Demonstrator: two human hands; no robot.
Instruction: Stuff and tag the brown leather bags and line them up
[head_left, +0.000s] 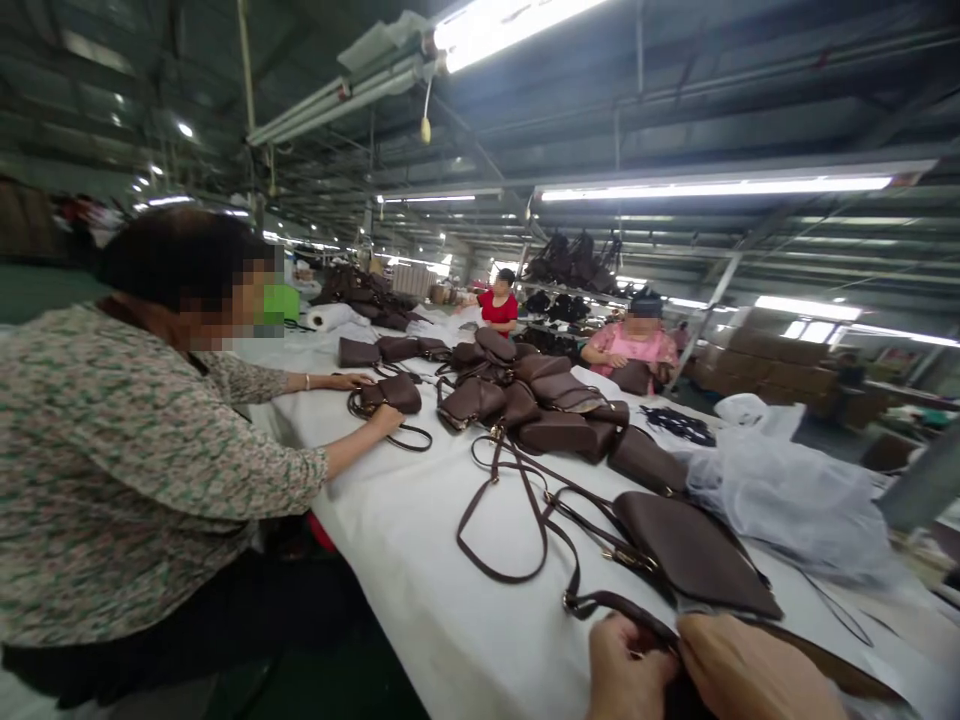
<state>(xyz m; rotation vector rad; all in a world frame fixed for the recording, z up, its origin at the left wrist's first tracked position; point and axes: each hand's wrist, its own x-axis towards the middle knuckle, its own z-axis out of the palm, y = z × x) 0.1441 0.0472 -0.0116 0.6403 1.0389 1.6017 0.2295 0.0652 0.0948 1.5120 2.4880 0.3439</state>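
At the lower right, my left hand (628, 665) pinches a dark brown leather strap (607, 600) near a metal ring. Close beside it my right hand (754, 660) is closed on the same dark brown piece, its fingertips mostly turned away from view. Part of a brown bag (832, 660) shows beyond my right hand, along with some clear plastic. Just past my hands lies a brown handbag (694, 550) with a gold zip, its long strap (502, 575) looped on the white table.
A pile of brown bags (559, 435) covers the middle of the white table (405, 560). Translucent plastic bags (787, 490) lie at right. A co-worker in a floral top (142, 450) handles a small bag (391, 394) at left; two more people stand across the table.
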